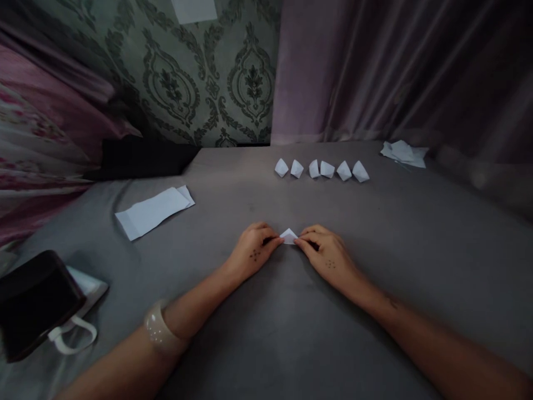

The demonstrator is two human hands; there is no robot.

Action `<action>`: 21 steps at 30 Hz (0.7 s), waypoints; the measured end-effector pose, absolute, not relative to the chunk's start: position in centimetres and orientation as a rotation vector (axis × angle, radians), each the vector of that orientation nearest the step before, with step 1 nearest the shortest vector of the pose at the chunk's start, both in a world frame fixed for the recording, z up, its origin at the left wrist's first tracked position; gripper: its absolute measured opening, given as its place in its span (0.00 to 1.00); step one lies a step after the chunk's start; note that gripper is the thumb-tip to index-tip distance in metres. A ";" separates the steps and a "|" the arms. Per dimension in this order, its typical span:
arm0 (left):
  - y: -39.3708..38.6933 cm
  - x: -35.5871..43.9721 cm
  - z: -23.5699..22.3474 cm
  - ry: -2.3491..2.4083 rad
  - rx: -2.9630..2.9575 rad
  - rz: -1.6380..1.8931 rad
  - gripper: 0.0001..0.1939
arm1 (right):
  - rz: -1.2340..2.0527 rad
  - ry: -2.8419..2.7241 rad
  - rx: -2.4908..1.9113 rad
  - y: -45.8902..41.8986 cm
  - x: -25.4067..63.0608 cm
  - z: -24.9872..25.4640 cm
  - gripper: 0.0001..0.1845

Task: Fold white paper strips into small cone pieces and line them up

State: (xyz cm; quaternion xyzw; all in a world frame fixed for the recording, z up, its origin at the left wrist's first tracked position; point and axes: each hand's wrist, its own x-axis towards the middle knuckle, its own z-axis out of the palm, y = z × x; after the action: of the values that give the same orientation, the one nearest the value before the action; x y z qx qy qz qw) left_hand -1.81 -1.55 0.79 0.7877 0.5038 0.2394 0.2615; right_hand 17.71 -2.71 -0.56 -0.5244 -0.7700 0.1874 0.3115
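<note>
A small folded white paper (288, 237), triangular with its point facing away from me, is pinched between both hands over the grey sheet. My left hand (255, 247) grips its left corner between thumb and fingers. At the right corner, my right hand (325, 250) holds it the same way. Beyond the hands stands a row of several folded white paper shapes (327, 169), pointed and three-dimensional. To the left lies a stack of white paper strips (152, 211).
Crumpled white paper pieces (403, 153) lie at the back right. A dark phone-like device (39, 305) with a white cable (75, 336) rests at the left front. A black cloth (145, 158) lies at the back left. Curtains (353, 66) and a patterned wall (208, 72) bound the grey-covered surface (437, 266).
</note>
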 end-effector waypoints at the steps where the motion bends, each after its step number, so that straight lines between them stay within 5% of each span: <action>1: -1.5 -1.8 0.9 1.378 2.102 0.650 0.12 | 0.509 -2.008 -1.397 -2.7 17.7 -0.6 0.10; 21: -0.3 -0.9 1.1 1.482 2.041 0.525 0.10 | 0.641 -1.895 -1.622 -1.1 17.2 -0.6 0.11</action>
State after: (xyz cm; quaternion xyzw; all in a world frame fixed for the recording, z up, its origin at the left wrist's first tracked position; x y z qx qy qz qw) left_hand -0.91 -0.31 1.10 0.7607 0.5525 0.1957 0.2790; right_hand 17.16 -1.11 -0.61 -0.6047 -0.7065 0.2388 0.2796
